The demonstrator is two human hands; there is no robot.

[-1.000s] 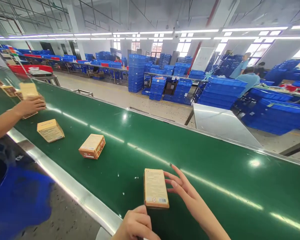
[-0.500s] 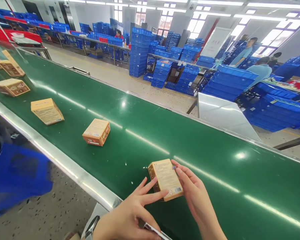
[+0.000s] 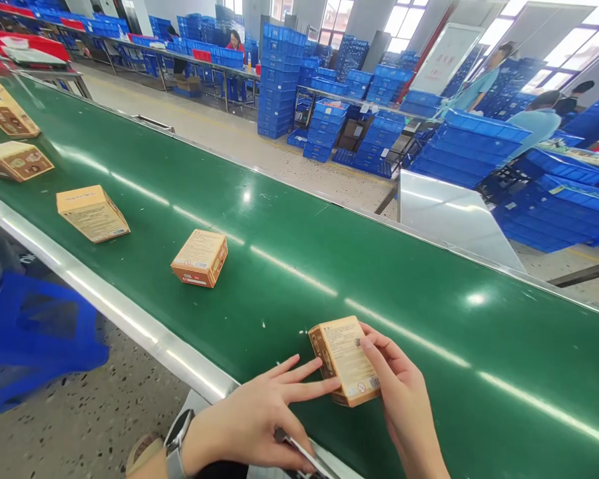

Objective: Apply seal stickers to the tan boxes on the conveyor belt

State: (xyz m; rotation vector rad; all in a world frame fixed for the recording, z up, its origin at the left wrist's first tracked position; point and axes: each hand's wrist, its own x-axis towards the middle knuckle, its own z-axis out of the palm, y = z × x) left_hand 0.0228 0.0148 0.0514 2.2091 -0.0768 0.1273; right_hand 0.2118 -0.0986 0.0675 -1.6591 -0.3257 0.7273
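The scene is bright, with cool white daylight pouring through the windows [image 3: 404, 23], whose panes are washed nearly white. Broken white streaks of glare run lengthwise down the green belt [image 3: 289, 219], with a round hot spot near its far edge and another toward its right end. The metal rim [image 3: 144, 332] along the near edge shines hard, and the chute [image 3: 449, 213] beyond the far edge throws back pale light. Dark shading lies below the box [image 3: 347, 362] at the hands. Its large shapes are clear, its fine print soft. The stool [image 3: 44, 339] is smeared, the background soft, and uprights lean toward the right side.
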